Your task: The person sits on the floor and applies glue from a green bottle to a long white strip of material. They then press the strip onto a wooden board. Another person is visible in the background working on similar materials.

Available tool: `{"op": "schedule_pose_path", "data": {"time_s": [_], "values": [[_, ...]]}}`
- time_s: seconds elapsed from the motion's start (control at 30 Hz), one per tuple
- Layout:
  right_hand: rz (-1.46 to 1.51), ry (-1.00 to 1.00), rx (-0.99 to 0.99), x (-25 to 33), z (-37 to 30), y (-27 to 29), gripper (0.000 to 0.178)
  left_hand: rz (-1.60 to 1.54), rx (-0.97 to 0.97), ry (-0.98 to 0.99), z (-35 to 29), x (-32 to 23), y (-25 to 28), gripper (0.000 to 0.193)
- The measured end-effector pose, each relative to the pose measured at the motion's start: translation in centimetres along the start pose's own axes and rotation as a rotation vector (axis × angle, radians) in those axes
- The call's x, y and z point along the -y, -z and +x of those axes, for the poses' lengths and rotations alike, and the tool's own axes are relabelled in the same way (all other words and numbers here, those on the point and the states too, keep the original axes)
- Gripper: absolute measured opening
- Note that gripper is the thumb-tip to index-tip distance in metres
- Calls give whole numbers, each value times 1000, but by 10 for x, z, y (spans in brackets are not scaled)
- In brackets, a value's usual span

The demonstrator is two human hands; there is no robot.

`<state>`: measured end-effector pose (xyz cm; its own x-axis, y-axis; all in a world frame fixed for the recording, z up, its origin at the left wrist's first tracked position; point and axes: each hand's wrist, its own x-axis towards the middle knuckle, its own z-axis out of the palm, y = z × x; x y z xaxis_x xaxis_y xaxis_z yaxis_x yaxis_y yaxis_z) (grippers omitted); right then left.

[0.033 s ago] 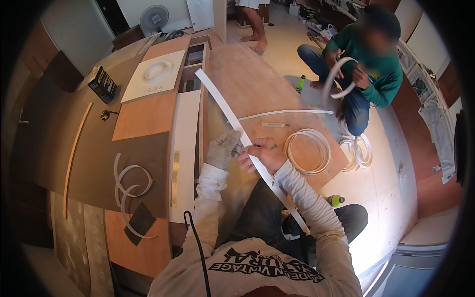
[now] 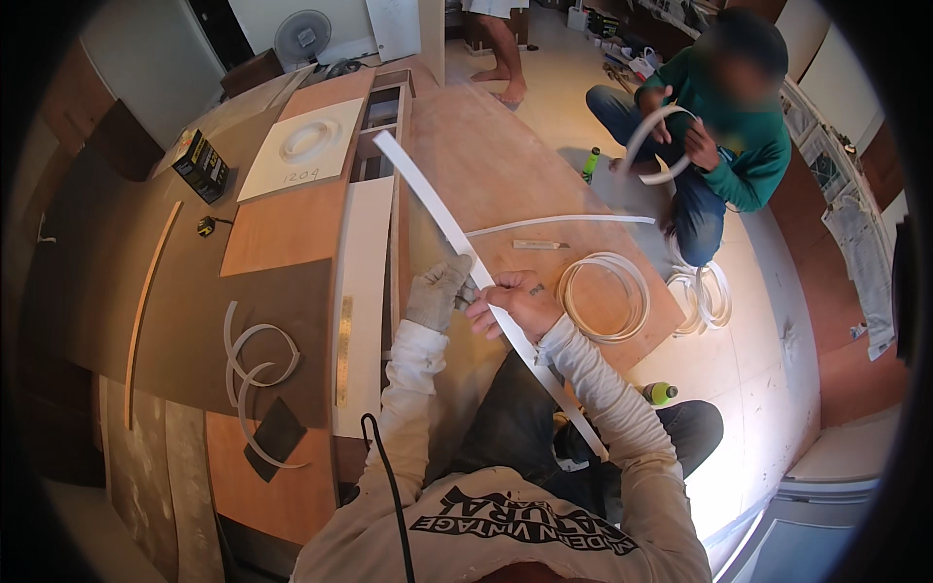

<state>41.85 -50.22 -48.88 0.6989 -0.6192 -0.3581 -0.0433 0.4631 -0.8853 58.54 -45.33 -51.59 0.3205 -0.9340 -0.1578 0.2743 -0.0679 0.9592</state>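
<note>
A long, narrow white edging strip (image 2: 421, 190) runs slantwise across my front, from the far left down past my right forearm toward my lap. My left hand (image 2: 437, 293), in a light grey work glove, is closed on the strip at mid-length. Just right of it, my bare right hand (image 2: 517, 305) pinches the same strip between thumb and fingers. Whether something small is also between the hands, I cannot tell. On the wooden board (image 2: 486, 146) beyond lie a second white strip (image 2: 564, 223), a thin utility knife (image 2: 536, 245) and a coil of edging (image 2: 604, 340).
Dark sheet at left bears curled strips (image 2: 266, 328), a black sanding-sheet-like piece (image 2: 276, 439), tape measure (image 2: 206, 225) and a black box (image 2: 201, 167). A co-worker in green (image 2: 748, 146) crouches at right, holding a white loop (image 2: 632, 146). Green bottles (image 2: 591, 163) stand nearby.
The far end of my strip has swung slightly left. The co-worker's hands and white loop have shifted a little. My hands stay in nearly the same place.
</note>
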Motion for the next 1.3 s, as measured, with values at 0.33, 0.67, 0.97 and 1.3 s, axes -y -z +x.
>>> {"op": "schedule_pose_path", "data": {"time_s": [0.33, 0.67, 0.97, 1.3], "values": [[-149, 251, 328, -6, -14, -2, 23, -352, -80, 99, 28, 14, 7, 23], [-330, 405, 521, -4, -63, -17, 27, -471, -252, 88, 105, 23, 46, 12], [25, 94, 70, 3, -45, -9, 33, -321, 84, 197, 67, 33, 23, 46], [30, 125, 14, -16, -21, 1, 31, -138, 95, 53, 7, 6, -19, 22]]}}
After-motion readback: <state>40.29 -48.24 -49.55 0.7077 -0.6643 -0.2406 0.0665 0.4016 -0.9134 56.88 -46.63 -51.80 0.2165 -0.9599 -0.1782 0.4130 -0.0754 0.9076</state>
